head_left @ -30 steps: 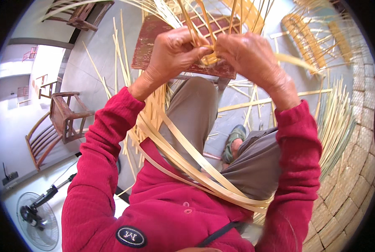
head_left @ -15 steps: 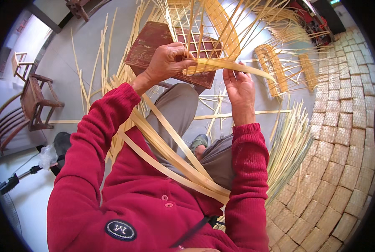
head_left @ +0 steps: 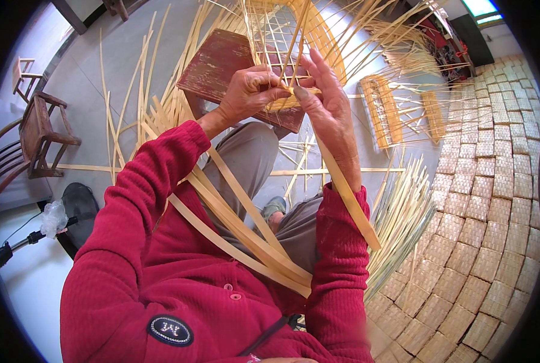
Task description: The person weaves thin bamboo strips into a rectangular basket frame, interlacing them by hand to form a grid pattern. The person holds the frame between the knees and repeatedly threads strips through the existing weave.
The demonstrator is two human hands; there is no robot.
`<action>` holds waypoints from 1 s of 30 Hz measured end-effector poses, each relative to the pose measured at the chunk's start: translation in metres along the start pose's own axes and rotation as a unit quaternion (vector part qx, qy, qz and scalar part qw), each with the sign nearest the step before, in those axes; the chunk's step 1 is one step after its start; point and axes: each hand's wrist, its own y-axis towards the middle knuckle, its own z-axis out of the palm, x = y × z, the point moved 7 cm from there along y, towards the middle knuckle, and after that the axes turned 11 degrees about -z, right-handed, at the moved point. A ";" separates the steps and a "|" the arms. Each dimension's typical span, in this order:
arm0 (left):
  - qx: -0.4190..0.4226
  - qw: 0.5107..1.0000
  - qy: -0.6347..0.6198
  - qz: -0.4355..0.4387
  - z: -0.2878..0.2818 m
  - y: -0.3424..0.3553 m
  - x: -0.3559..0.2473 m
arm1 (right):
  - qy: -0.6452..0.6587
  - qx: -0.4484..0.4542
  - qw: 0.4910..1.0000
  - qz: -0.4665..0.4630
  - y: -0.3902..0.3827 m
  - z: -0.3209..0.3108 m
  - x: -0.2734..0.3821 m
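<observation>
My left hand (head_left: 253, 92) pinches the near edge of a partly woven bamboo basket (head_left: 325, 39), its thumb and forefinger closed on a flat bamboo strip (head_left: 350, 199). Close beside it, my right hand (head_left: 330, 103) presses its thumb onto the same strip at that edge. Its other fingers point upward, and their grip is partly hidden. The strip's loose length hangs past my right wrist and lies along the red sleeve. Long upright splints rise from the basket. It rests against a worn red-brown wooden stool (head_left: 212, 66) in front of my knees.
Several flat strips (head_left: 252, 239) lie across my lap. A bundle of thin splints (head_left: 403, 224) lies at my right, by stacked woven pieces (head_left: 475, 242). Other unfinished woven pieces (head_left: 382, 112) sit on the floor. A wooden chair (head_left: 40, 136) stands at the left.
My right hand has moved up and left to meet the left hand's fingertips. The strip's free end, which stretched out to the right, now hangs down over my right forearm.
</observation>
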 end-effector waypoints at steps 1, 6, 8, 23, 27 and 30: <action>-0.004 1.000 0.000 0.000 -0.001 -0.001 -0.001 | -0.009 0.006 1.000 0.000 0.001 0.000 -0.001; -0.008 1.000 0.008 -0.007 0.001 -0.003 0.003 | -0.036 -0.062 0.996 0.048 -0.014 -0.010 -0.007; -0.014 0.999 0.022 0.018 0.003 -0.003 0.000 | 0.002 -0.133 0.991 -0.008 -0.019 -0.017 -0.006; -0.042 0.999 0.005 -0.002 0.003 -0.007 0.009 | -0.063 -0.309 0.948 -0.039 -0.021 -0.056 -0.002; -0.029 0.999 -0.028 -0.019 0.009 -0.009 0.012 | 0.287 -0.484 0.822 0.088 -0.054 -0.079 -0.056; -0.048 0.997 -0.056 -0.032 0.010 -0.011 0.017 | 0.449 -0.505 0.727 0.122 -0.077 -0.071 -0.077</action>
